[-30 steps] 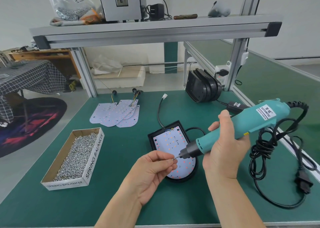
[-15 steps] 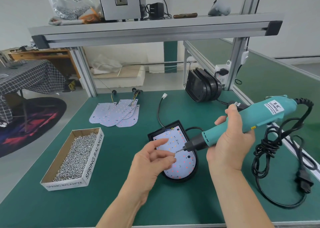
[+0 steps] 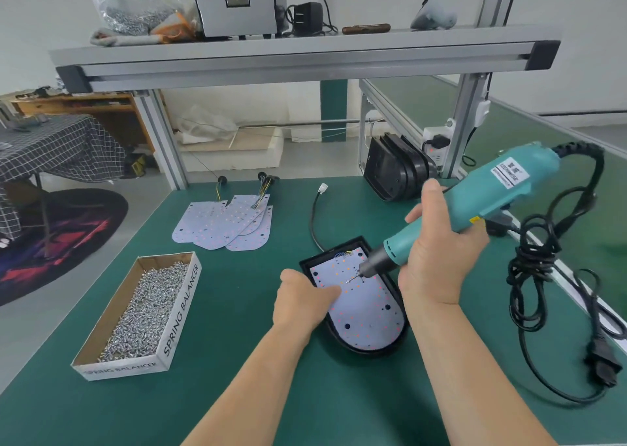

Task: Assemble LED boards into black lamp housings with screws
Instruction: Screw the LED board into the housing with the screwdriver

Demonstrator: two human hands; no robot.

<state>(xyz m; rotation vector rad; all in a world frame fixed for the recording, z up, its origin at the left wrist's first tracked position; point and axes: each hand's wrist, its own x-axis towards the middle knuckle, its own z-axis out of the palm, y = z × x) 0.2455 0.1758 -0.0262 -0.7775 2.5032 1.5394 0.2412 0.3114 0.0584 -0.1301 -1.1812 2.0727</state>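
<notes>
The black lamp housing point(image 3: 369, 353) lies on the counter point(image 3: 237, 394) with an LED board point(image 3: 368, 313) seated inside. The right hand point(image 3: 441, 262) has its fingers wrapped round the teal screwdriver point(image 3: 475, 201), whose bit touches the board. The left hand point(image 3: 302, 299) holds the housing's left rim, fingers curled, thumb on the board. A box of screws point(image 3: 181, 313) sits left of the housing.

- Left hand point(image 3: 305, 304): bare; back surface shown, with a rounded row of knuckles and the thumb; at the left rim of the black lamp housing point(image 3: 364, 351).
- Left forearm point(image 3: 254, 384): bare from the wrist to the bottom edge of view; slender, widening toward the elbow; below and left of the housing.
- Right hand point(image 3: 437, 262): bare; broad back surface, thumb and one fingertip shown; at the housing's upper right rim.
- Right forearm point(image 3: 468, 377): bare from wrist to bottom edge; widens likewise; right of the housing and below it.
</notes>
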